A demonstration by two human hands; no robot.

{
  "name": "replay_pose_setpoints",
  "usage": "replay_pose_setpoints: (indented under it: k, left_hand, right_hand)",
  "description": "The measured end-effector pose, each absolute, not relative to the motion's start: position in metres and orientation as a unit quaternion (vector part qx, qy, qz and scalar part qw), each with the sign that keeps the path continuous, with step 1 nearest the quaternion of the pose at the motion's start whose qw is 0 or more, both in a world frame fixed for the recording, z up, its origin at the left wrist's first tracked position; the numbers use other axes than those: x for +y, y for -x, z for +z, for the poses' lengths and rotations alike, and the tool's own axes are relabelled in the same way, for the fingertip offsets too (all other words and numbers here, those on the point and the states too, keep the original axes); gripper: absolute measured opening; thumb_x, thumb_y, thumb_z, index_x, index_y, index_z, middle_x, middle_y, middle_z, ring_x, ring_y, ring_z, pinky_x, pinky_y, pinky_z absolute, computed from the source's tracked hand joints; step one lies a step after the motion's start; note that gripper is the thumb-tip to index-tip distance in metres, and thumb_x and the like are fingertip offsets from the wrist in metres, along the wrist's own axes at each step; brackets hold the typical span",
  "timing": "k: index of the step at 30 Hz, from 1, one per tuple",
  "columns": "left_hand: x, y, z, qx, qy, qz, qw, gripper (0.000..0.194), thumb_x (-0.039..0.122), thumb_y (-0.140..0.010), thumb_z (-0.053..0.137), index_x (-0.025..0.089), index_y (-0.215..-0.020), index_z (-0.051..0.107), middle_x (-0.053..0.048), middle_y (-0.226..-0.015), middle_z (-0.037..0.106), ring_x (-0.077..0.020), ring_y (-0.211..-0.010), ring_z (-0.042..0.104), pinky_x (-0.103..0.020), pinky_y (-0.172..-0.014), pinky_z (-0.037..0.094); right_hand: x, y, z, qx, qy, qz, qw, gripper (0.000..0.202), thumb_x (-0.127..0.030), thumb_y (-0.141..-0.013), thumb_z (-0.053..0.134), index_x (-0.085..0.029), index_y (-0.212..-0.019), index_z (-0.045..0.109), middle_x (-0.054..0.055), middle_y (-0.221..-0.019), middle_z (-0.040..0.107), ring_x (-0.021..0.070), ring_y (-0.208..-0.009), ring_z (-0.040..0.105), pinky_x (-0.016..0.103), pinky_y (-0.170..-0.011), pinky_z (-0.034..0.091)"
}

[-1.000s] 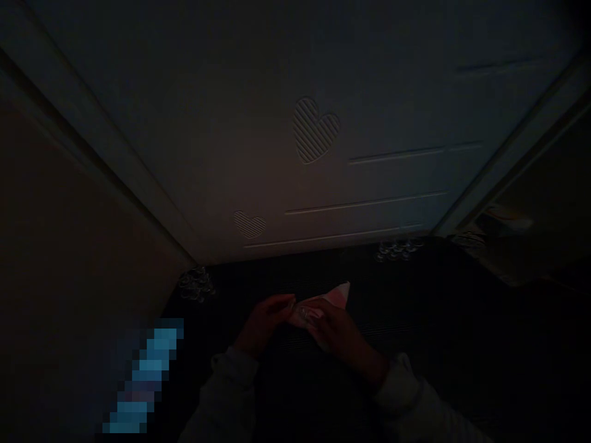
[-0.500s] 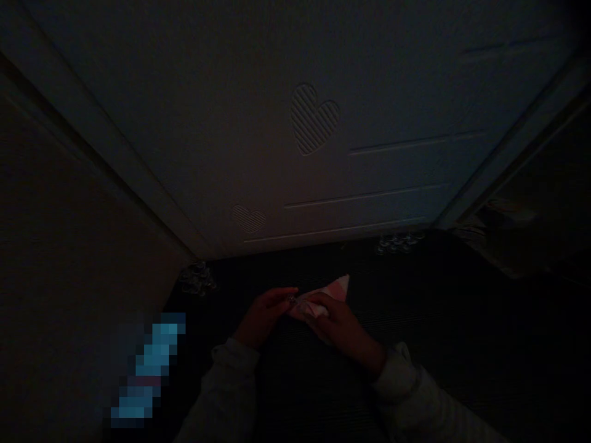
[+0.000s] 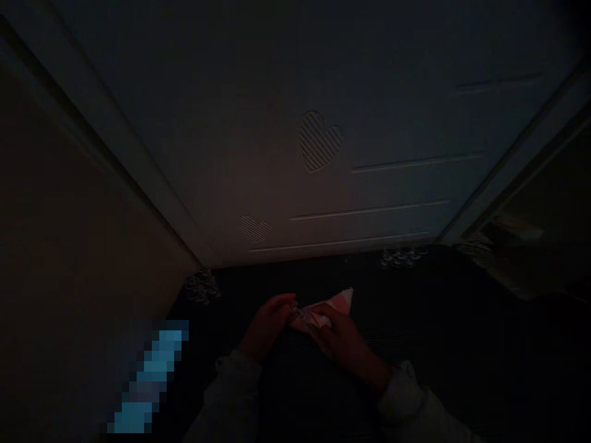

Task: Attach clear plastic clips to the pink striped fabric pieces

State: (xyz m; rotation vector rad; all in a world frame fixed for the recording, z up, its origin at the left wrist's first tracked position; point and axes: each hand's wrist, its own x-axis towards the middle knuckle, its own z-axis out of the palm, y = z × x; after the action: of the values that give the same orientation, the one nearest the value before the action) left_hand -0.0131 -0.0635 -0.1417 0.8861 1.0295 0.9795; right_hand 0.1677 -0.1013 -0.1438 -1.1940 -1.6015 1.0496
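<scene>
Dim light hides much of the detail. My left hand (image 3: 266, 323) closes its fingertips on one end of a small clear, shiny object (image 3: 301, 313), whose exact kind I cannot make out. At the object's other end, my right hand (image 3: 345, 343) grips a pink and white cloth (image 3: 342, 302) bunched against it. A pointed corner of the cloth sticks out beyond the right fingers. Both hands are just above or on the dark, ridged table (image 3: 318, 400).
Several small clear objects stand in a cluster (image 3: 203, 287) at the far left, and another cluster (image 3: 401, 255) is at the back right. A pale panel (image 3: 277, 184) with embossed hearts rises behind. On the left is a blurred bright screen-like patch (image 3: 152, 369).
The whole view has shifted slightly, so things sit lower in it. Both hands keep their hold on the clear object and the cloth, with only small finger movement.
</scene>
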Motion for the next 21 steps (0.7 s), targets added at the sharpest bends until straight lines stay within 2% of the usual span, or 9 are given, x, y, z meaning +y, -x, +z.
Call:
replay_pose_setpoints:
  k: [3, 7, 14, 21]
  left_hand:
    - [-0.0616, 0.0140, -0.1473, 0.472, -0.413, 0.417, 0.658, 0.028, 0.032, -0.069, 0.081, 0.015, -0.089, 0.071, -0.003, -0.083, 0.070, -0.0173, -0.077, 0.063, -0.033, -0.077, 0.048]
    - [-0.0599, 0.0148, -0.1518, 0.482, -0.430, 0.401, 0.650, 0.017, 0.023, -0.079, 0.074, 0.014, -0.092, 0.069, 0.000, -0.082, 0.070, -0.0169, -0.075, 0.064, -0.036, -0.078, 0.049]
    - [-0.0599, 0.0162, -0.1532, 0.473, -0.434, 0.397, 0.656, 0.015, 0.020, -0.083, 0.071, 0.014, -0.097, 0.069, -0.003, -0.094, 0.072, -0.0184, -0.085, 0.066, -0.039, -0.087, 0.050]
    - [-0.0618, 0.0150, -0.1496, 0.463, -0.422, 0.404, 0.667, 0.012, 0.021, -0.085, 0.070, 0.014, -0.095, 0.069, -0.003, -0.093, 0.072, -0.0184, -0.086, 0.067, -0.039, -0.086, 0.051]
  right_hand:
    - [-0.1012, -0.1678, -0.1454, -0.643, 0.475, 0.421, 0.429, 0.023, -0.027, -0.091, 0.048, -0.020, -0.097, 0.069, 0.009, -0.099, 0.077, 0.0237, -0.093, 0.071, 0.035, -0.081, 0.053]
    - [-0.1013, -0.1680, -0.1465, -0.642, 0.476, 0.423, 0.427, 0.023, -0.028, -0.091, 0.050, -0.020, -0.099, 0.069, 0.009, -0.100, 0.077, 0.0240, -0.092, 0.070, 0.036, -0.080, 0.053]
    - [-0.1024, -0.1676, -0.1434, -0.642, 0.473, 0.428, 0.425, 0.021, -0.029, -0.091, 0.050, -0.020, -0.098, 0.068, 0.009, -0.099, 0.077, 0.0230, -0.090, 0.070, 0.035, -0.080, 0.052]
    - [-0.1039, -0.1673, -0.1401, -0.644, 0.474, 0.427, 0.422, 0.020, -0.029, -0.091, 0.052, -0.020, -0.098, 0.069, 0.007, -0.097, 0.077, 0.0225, -0.089, 0.069, 0.035, -0.079, 0.052]
